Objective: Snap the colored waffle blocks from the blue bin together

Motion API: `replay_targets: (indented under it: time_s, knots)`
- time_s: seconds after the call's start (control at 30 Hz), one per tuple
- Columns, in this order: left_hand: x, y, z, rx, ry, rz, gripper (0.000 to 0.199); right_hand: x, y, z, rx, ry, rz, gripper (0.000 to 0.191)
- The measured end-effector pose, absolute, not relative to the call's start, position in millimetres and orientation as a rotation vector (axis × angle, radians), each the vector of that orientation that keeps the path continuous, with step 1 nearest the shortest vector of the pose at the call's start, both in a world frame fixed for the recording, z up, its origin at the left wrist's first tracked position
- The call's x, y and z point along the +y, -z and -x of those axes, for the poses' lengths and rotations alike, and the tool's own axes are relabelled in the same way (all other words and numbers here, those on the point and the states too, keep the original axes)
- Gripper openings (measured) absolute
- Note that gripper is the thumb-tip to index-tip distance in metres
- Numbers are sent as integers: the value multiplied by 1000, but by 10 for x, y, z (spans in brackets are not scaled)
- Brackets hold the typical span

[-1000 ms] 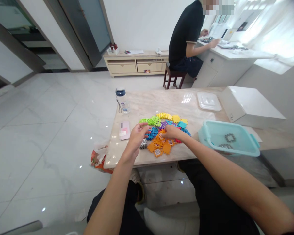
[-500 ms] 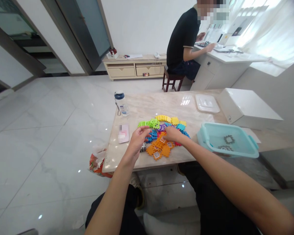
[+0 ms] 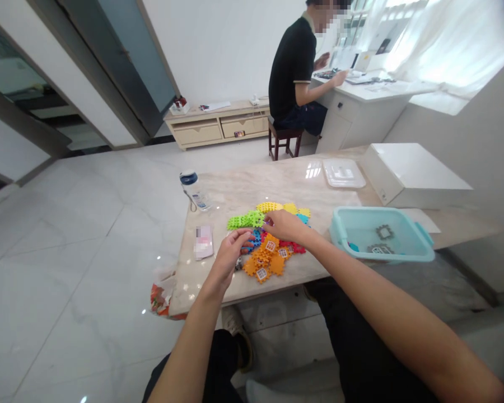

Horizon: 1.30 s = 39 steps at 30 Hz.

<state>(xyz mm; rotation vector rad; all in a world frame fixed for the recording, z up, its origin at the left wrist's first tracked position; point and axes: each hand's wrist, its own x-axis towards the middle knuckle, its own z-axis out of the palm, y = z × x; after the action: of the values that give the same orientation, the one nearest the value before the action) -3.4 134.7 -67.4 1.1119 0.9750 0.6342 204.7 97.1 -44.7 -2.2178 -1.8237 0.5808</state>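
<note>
My left hand (image 3: 231, 249) is at the left side of a pile of interlocking plastic tiles, its fingers curved and apart beside the blue tiles (image 3: 254, 239). My right hand (image 3: 286, 225) reaches over the pile from the right. Its fingertips are pinched together at the right end of the light green tiles (image 3: 244, 220), near a bit of purple, and what they grip is hidden. Orange tiles (image 3: 261, 262), some with white window inserts, lie nearest me. Red tiles (image 3: 297, 247) show under my right wrist, and yellow tiles (image 3: 273, 207) form a row at the back.
A turquoise tub (image 3: 339, 229) with a few grey tiles stands at right, before a white box (image 3: 420, 168). A clear lid (image 3: 343, 172) lies behind it. A water bottle (image 3: 196, 191) and pink packet (image 3: 204, 242) are at left. A person (image 3: 294, 73) sits at another desk.
My right hand has moved from above the orange and purple tiles to the end of the green ones. My left hand stays beside the blue tiles. The camera view has shifted slightly.
</note>
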Motion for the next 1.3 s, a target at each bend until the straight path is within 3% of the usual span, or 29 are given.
replay_targets:
  time_s: [0.3, 0.53, 0.67, 0.97, 1.3]
  knots:
    - [1131, 650, -461, 920, -546, -1215, 36, 113, 201, -3171, -1451, -353, 2118, 28]
    - [887, 602, -906, 854, -471, -1283, 37, -629, 587, -4102, -1384, -91, 2336, 22]
    - [763, 619, -1136, 786, -405, -1248, 39, -882, 764, -4476, -1319, -176, 2531, 22]
    - [649, 733, -1548, 767, -332, -1266, 42, -1006, 830, -4612, -1407, -507, 2947, 45]
    - [650, 936, -1574, 840, -275, -1325, 46, -826, 1182, -4536, -1675, -945, 2413, 71]
